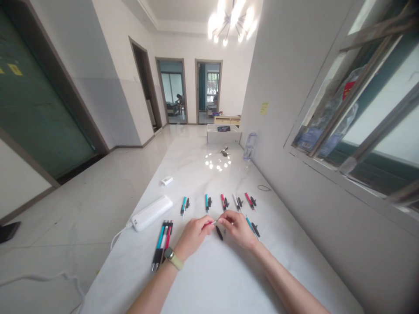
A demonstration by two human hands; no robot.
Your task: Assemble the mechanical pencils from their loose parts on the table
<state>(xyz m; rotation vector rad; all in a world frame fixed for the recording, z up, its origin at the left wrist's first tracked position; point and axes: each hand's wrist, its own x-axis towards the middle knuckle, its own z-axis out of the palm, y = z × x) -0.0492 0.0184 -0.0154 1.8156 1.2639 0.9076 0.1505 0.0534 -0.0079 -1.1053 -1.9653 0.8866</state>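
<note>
My left hand (195,233), closed, grips a red pen barrel (207,224) above the table. From the barrel's end a thin pale piece (215,222), like a pen refill, runs toward my right hand (238,229). The fingertips of that hand are pinched at the tip of this piece and partly hide it. Below the fingers a black pen grip (219,233) lies on the tabletop. Several sets of pen parts lie beyond my hands, among them a blue barrel (207,201) and a red barrel (249,199). Several whole-looking pens (163,242) lie side by side left of my left wrist.
A white power strip (152,213) and a small white adapter (166,181) lie along the left side of the white table (222,279). Farther back are keys (224,152), a clear bottle (250,146) and a white box (223,137). A wall bounds the right side.
</note>
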